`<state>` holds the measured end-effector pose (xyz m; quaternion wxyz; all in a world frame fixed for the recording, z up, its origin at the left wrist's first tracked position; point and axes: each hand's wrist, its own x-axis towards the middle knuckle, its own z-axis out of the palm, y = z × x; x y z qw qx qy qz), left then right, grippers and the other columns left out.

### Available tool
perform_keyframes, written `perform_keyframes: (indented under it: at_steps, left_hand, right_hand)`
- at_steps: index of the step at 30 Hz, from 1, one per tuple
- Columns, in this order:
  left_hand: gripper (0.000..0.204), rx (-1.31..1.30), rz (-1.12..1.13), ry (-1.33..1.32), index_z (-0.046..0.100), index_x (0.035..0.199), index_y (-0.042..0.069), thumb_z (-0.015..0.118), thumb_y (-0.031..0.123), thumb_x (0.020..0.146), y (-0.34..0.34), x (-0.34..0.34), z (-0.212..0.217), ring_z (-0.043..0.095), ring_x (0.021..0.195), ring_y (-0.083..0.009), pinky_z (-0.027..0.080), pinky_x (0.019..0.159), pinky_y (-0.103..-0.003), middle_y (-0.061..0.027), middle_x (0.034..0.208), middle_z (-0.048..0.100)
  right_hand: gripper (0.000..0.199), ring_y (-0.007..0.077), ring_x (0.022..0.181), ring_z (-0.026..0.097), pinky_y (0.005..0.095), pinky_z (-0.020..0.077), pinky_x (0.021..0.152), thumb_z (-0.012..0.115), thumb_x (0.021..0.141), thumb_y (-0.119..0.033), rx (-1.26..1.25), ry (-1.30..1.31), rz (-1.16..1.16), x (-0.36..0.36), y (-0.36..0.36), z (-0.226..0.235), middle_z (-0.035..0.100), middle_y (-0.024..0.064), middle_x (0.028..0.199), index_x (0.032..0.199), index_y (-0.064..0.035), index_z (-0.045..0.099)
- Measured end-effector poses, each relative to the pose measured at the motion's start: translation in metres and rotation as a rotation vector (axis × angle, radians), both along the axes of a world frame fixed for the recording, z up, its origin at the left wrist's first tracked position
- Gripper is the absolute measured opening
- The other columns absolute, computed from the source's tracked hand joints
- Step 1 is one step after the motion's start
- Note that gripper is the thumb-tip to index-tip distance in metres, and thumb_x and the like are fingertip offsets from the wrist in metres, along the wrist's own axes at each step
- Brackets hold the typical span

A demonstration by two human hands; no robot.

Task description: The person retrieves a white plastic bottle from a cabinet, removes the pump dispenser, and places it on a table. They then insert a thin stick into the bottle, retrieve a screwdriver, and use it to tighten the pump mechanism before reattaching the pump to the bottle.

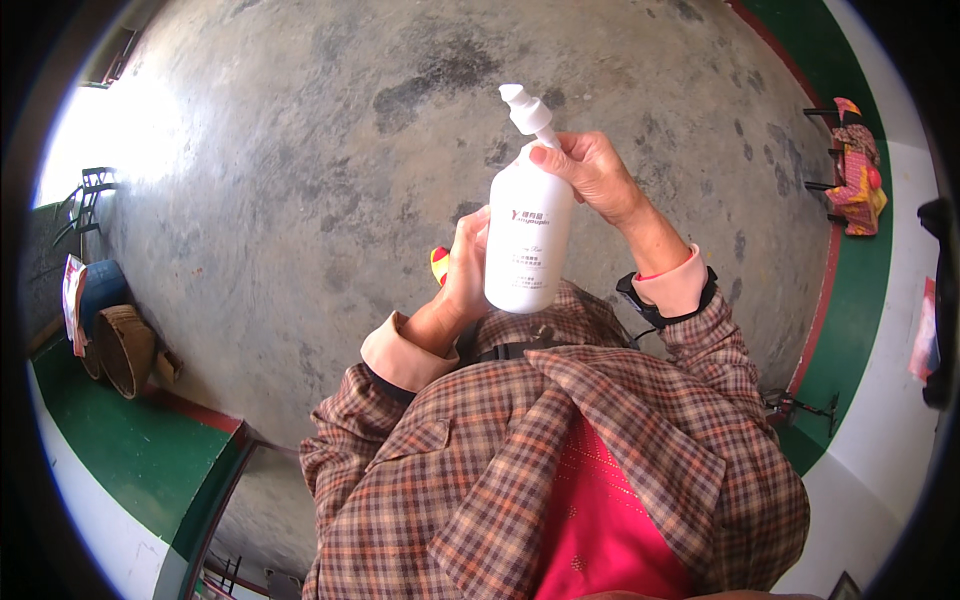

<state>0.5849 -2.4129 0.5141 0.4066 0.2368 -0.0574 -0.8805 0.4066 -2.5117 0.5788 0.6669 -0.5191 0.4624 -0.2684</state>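
A white pump bottle point(528, 240) with dark printing stands nearly upright in front of my body. My left hand point(467, 265) is closed around its left side, fingers partly hidden behind it. Above the bottle's shoulder, a white pump head point(525, 108) leans, its nozzle pointing up and left. The pump's stem slants down toward my right hand point(592, 175), which is closed at the neck with the thumb against the bottle's upper right edge. My right fingertips are hidden, and whether the pump is seated in the neck I cannot tell.
Stained grey concrete floor point(330, 200) spreads around me. At the left stand a dark chair point(92, 195), a blue barrel point(103, 285) and a woven basket point(124, 350). Colourful cloths point(858, 180) hang over a rack by the right wall. A small red-yellow thing point(439, 263) shows beside my left hand.
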Motion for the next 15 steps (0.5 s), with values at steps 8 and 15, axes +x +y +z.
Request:
perform_keyframes:
  at_steps: [8, 15]
  left_hand:
    - [0.064, -0.003, 0.006, -0.019, 0.047, 0.137, -0.001, 0.029, 0.047, 0.1, 0.0013, -0.0016, 0.0045, 0.064, 0.105, -0.0267, 0.051, 0.093, -0.04, -0.0148, 0.123, 0.063]
    - [0.065, 0.013, -0.008, -0.063, 0.049, 0.135, 0.0, 0.029, 0.05, 0.098, 0.0036, -0.0011, 0.0058, 0.065, 0.102, -0.0261, 0.051, 0.091, -0.04, -0.0143, 0.12, 0.064]
  right_hand:
    - [0.036, 0.0062, 0.07, 0.059, 0.0234, 0.0464, 0.062, 0.073, 0.091, -0.038, -0.026, 0.002, 0.008, 0.0006, 0.0026, 0.0064, 0.067, 0.0005, 0.076, 0.09, -0.0016, 0.073]
    - [0.04, 0.0018, 0.055, 0.049, 0.0194, 0.0317, 0.046, 0.069, 0.092, -0.044, -0.11, 0.046, 0.015, 0.0012, 0.0052, -0.0006, 0.063, -0.0031, 0.069, 0.09, -0.0045, 0.072]
